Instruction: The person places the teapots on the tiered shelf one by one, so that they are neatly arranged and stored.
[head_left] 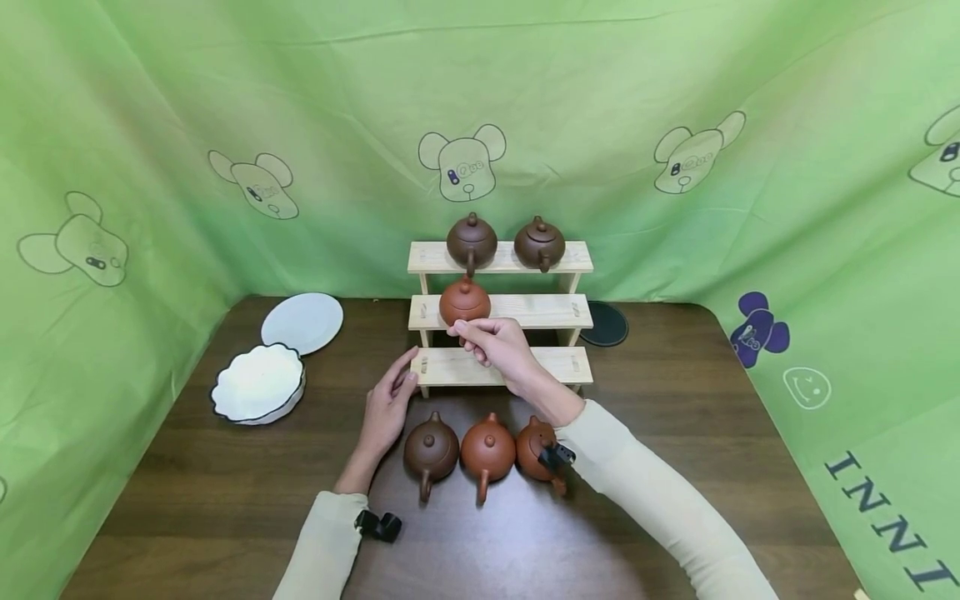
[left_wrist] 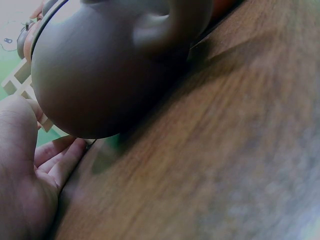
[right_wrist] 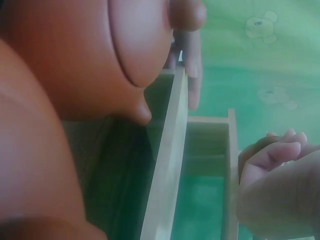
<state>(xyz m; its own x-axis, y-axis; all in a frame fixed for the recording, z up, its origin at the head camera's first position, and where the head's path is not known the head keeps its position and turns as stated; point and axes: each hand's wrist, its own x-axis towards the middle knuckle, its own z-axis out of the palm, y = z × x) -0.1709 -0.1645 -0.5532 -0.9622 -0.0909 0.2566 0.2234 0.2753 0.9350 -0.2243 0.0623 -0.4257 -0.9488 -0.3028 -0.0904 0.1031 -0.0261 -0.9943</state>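
My right hand [head_left: 501,348] pinches the handle of a reddish-brown clay teapot [head_left: 465,302] at the left part of the middle tier of a wooden three-step stand [head_left: 525,312]. In the right wrist view the curled fingers [right_wrist: 272,155] show beyond the stand. At the left end of the lowest tier, my left hand [head_left: 386,410] touches the wood with fairly straight fingers. A dark brown teapot [head_left: 431,448], an orange-red teapot [head_left: 488,448] and another reddish teapot [head_left: 531,446] stand in front of the stand. The dark one fills much of the left wrist view.
Two dark brown teapots [head_left: 472,240] sit on the top tier. To the left lie a white plate [head_left: 311,321] and a scalloped white bowl [head_left: 258,385]. A black round disc [head_left: 606,323] lies right of the stand. Green cloth [head_left: 360,100] surrounds the table.
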